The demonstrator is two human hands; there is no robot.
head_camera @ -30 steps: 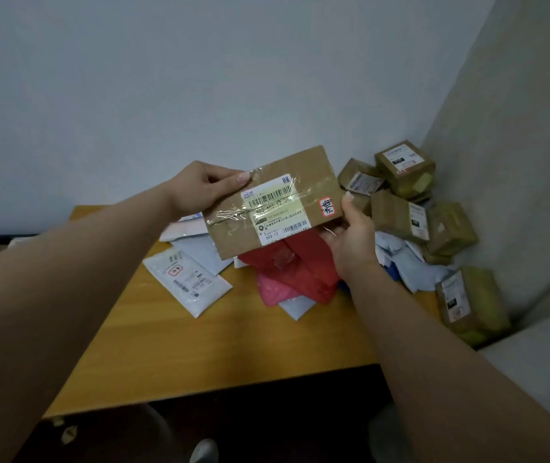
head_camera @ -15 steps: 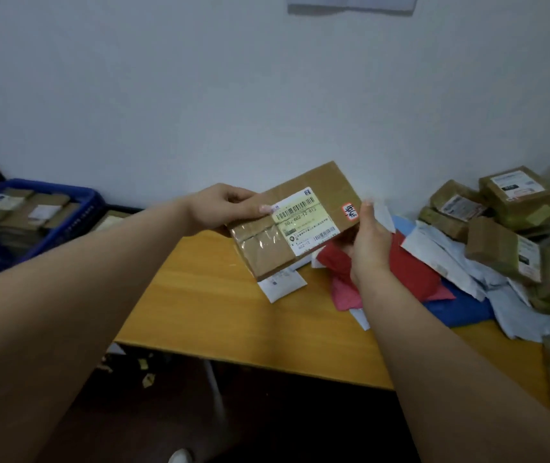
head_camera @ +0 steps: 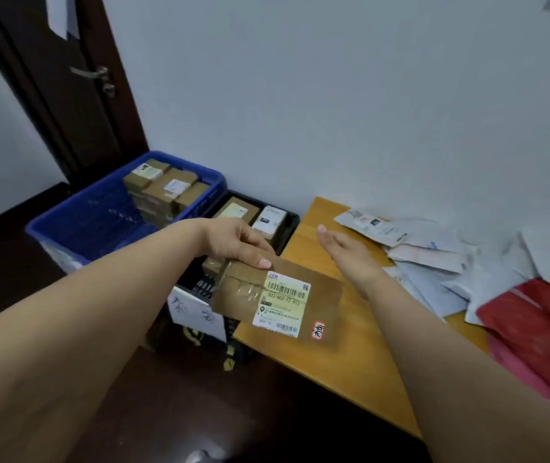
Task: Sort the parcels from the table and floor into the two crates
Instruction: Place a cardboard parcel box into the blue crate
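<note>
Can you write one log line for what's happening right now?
left hand: holds cardboard parcel | right hand: open | black crate: beside table

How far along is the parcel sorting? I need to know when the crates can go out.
Partly done: the blue crate and the black crate both hold boxes. In hand: the left hand carries a brown labelled parcel; the right hand is free. Left: a heap of mailers on the table.

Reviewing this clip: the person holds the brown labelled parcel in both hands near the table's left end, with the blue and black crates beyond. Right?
Not quite. In the head view only the left hand grips the brown parcel; the right hand is open and off it. The rest stands.
</note>
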